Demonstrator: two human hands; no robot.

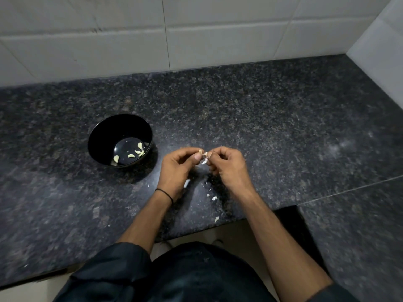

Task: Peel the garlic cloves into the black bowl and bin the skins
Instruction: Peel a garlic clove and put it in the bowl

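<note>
Garlic clove [200,151] was held up between the two hands, above the dark speckled counter [283,127] and a little to the right of the black bowl [113,129]. It was pinched at the fingertips of the left hand [177,164], whose thumb and forefinger were closed tight on it while the other fingers were folded in beneath. A pale strip of skin [204,161] hung from the clove and was gripped between the thumb and forefinger of the right hand [226,164], the rest of whose fingers were curled toward the palm. The hands were brought fingertip to fingertip, all but touching. Whether the strip was fully parted from the clove could not be told.

The bowl was stood upright on the counter, left of the hands and apart from them. Several peeled cloves [130,155], pale and curved, were scattered over its bottom, mostly toward the right side. White skin scraps [214,198] were strewn on the counter under and between the wrists, one close to the front edge. A thin black band [165,192] was worn on the left wrist. The counter was backed by a white tiled wall [196,29].
</note>
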